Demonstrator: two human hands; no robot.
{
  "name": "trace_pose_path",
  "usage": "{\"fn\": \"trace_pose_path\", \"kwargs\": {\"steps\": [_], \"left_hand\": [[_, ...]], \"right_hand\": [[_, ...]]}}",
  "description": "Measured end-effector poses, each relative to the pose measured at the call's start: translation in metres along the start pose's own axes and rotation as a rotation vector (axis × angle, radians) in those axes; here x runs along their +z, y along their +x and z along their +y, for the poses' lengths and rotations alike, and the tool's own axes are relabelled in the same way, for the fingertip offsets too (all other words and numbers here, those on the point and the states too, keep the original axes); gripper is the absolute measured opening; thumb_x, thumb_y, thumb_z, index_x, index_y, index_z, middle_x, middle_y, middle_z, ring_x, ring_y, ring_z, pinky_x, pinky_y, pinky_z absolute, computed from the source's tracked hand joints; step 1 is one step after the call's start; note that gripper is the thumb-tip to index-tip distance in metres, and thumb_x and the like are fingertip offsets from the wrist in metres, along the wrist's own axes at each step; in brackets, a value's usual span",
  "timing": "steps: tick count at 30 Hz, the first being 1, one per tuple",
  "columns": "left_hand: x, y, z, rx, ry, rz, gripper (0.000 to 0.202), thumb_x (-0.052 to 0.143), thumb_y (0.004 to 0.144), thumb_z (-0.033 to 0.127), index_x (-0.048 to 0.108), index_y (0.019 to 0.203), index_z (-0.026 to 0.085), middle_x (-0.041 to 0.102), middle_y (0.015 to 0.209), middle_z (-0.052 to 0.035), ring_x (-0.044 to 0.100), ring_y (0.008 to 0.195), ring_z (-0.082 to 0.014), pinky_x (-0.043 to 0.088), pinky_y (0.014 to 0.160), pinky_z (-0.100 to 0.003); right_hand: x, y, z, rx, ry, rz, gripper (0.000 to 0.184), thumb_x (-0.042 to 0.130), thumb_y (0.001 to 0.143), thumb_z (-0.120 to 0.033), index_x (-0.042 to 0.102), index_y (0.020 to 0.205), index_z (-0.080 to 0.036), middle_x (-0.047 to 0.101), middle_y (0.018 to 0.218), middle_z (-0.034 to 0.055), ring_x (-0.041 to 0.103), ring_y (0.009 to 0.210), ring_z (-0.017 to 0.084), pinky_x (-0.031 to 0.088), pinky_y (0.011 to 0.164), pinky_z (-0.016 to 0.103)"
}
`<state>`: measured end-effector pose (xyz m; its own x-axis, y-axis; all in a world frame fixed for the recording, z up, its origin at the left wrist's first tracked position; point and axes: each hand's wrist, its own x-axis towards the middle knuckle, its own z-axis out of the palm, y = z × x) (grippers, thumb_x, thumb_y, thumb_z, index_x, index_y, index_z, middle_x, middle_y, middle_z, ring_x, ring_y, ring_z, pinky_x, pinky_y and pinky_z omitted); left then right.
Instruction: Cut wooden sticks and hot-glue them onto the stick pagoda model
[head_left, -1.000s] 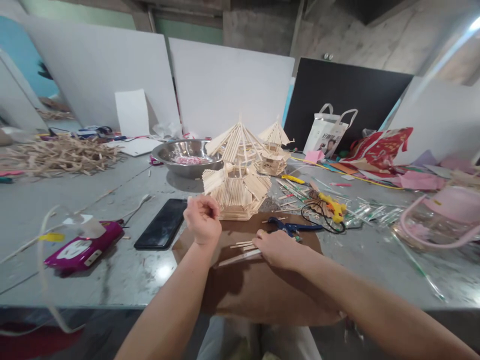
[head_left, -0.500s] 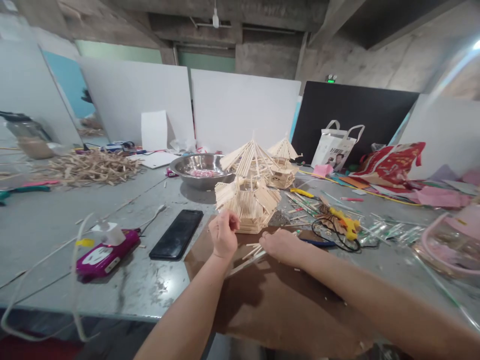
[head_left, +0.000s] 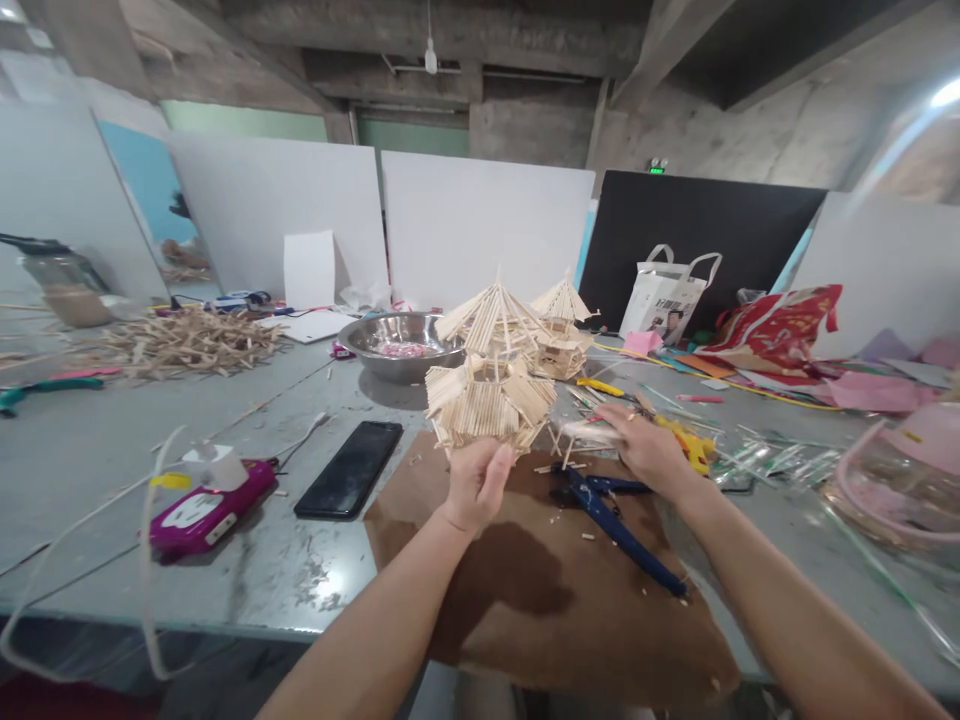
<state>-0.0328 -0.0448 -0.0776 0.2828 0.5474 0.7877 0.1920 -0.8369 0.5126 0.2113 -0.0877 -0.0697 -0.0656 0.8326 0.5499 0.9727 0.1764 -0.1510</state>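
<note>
My left hand [head_left: 480, 487] is closed, thumb up, right in front of the lower edge of a pavilion model [head_left: 487, 405] built of thin wooden sticks. Whatever its fingers hold, if anything, is hidden behind the hand. To the right, my right hand [head_left: 651, 452] pinches a few pale wooden sticks [head_left: 589, 432], which are smeared by motion. Below them, blue-handled pliers [head_left: 619, 530] lie on a brown board [head_left: 517, 620]. Small stick offcuts are scattered around the pliers.
Behind stands a second stick model [head_left: 562, 345], beside a metal bowl [head_left: 397, 350]. A phone [head_left: 351, 470] and a purple power strip [head_left: 214, 505] lie left. A yellow glue gun [head_left: 694, 445], wrapped straws and a pink-lidded container [head_left: 900, 480] sit right. A stick pile [head_left: 191, 340] is far left.
My right hand has moved right and slightly up, lifting sticks off the board. My left hand has shifted right and down to the model's base. The blue pliers now show fully on the board.
</note>
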Motion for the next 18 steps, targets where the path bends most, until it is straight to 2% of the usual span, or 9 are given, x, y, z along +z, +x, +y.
{"fn": "trace_pose_path", "kwargs": {"steps": [2, 4, 5, 7, 10, 13, 15, 16, 18], "left_hand": [[0.006, -0.002, 0.006, 0.061, 0.076, -0.119, 0.029, 0.034, 0.079, 0.026, 0.049, 0.057, 0.015, 0.042, 0.047, 0.0007, 0.042, 0.047, -0.0083, 0.035, 0.05, -0.021], [0.013, -0.005, 0.012, 0.095, 0.132, -0.199, 0.021, 0.036, 0.078, 0.025, 0.052, 0.071, 0.015, 0.05, 0.058, -0.0022, 0.047, 0.057, -0.0108, 0.038, 0.058, -0.023], [0.017, -0.006, 0.015, 0.098, 0.15, -0.227, 0.019, 0.037, 0.078, 0.025, 0.053, 0.08, 0.015, 0.053, 0.067, -0.0044, 0.049, 0.065, -0.0126, 0.039, 0.063, -0.025], [0.026, -0.009, 0.021, 0.09, 0.174, -0.288, 0.025, 0.037, 0.078, 0.027, 0.049, 0.096, 0.015, 0.055, 0.085, -0.0079, 0.049, 0.081, -0.0161, 0.039, 0.073, -0.029], [0.039, -0.012, 0.026, 0.069, 0.146, -0.468, 0.031, 0.035, 0.079, 0.031, 0.046, 0.105, 0.017, 0.054, 0.096, -0.0082, 0.048, 0.089, -0.0171, 0.037, 0.078, -0.029], [0.049, -0.016, 0.022, -0.065, 0.072, -0.623, 0.031, 0.027, 0.082, 0.033, 0.052, 0.094, 0.017, 0.058, 0.082, -0.0043, 0.052, 0.072, -0.0129, 0.04, 0.066, -0.023], [0.052, -0.016, 0.016, -0.188, 0.058, -0.619, 0.035, 0.025, 0.083, 0.036, 0.054, 0.084, 0.016, 0.057, 0.069, -0.0021, 0.05, 0.061, -0.0108, 0.038, 0.058, -0.02], [0.052, -0.017, 0.013, -0.233, 0.066, -0.593, 0.036, 0.025, 0.082, 0.037, 0.054, 0.081, 0.016, 0.055, 0.065, -0.0014, 0.049, 0.058, -0.0104, 0.037, 0.056, -0.02], [0.051, -0.016, 0.007, -0.27, 0.092, -0.548, 0.036, 0.025, 0.082, 0.038, 0.054, 0.078, 0.016, 0.054, 0.064, -0.0007, 0.047, 0.058, -0.0103, 0.036, 0.056, -0.02]], "right_hand": [[0.0, -0.006, -0.002, 0.166, 0.358, 0.334, 0.041, 0.025, 0.082, -0.039, 0.055, 0.099, -0.017, 0.062, 0.088, 0.0081, 0.056, 0.079, 0.018, 0.042, 0.071, 0.033], [0.007, -0.012, -0.011, 0.34, 0.744, 0.514, 0.055, 0.015, 0.081, -0.048, 0.059, 0.088, -0.015, 0.061, 0.069, 0.0063, 0.055, 0.062, 0.016, 0.044, 0.059, 0.03], [0.012, -0.014, -0.017, 0.383, 0.913, 0.505, 0.059, 0.014, 0.079, -0.052, 0.06, 0.083, -0.015, 0.06, 0.065, 0.0059, 0.055, 0.059, 0.016, 0.043, 0.055, 0.029], [0.022, -0.019, -0.032, 0.429, 1.145, 0.39, 0.059, 0.016, 0.078, -0.055, 0.06, 0.082, -0.016, 0.06, 0.067, 0.0053, 0.055, 0.057, 0.015, 0.043, 0.052, 0.028], [0.033, -0.025, -0.052, 0.339, 1.231, 0.317, 0.059, 0.017, 0.077, -0.057, 0.06, 0.08, -0.017, 0.06, 0.071, 0.005, 0.054, 0.064, 0.015, 0.043, 0.057, 0.028], [0.036, -0.025, -0.061, 0.273, 1.22, 0.245, 0.052, 0.026, 0.075, -0.056, 0.06, 0.079, -0.018, 0.058, 0.071, 0.0036, 0.053, 0.064, 0.013, 0.043, 0.059, 0.027], [0.034, -0.024, -0.057, 0.328, 1.29, 0.208, 0.044, 0.032, 0.075, -0.054, 0.059, 0.082, -0.019, 0.056, 0.068, 0.0014, 0.051, 0.059, 0.011, 0.044, 0.053, 0.025], [0.031, -0.022, -0.053, 0.383, 1.339, 0.236, 0.04, 0.036, 0.074, -0.052, 0.057, 0.081, -0.019, 0.054, 0.065, -0.0005, 0.05, 0.054, 0.01, 0.043, 0.049, 0.023], [0.026, -0.019, -0.042, 0.504, 1.428, 0.381, 0.031, 0.043, 0.073, -0.048, 0.054, 0.076, -0.02, 0.046, 0.053, -0.0056, 0.042, 0.042, 0.006, 0.038, 0.039, 0.019]]}}
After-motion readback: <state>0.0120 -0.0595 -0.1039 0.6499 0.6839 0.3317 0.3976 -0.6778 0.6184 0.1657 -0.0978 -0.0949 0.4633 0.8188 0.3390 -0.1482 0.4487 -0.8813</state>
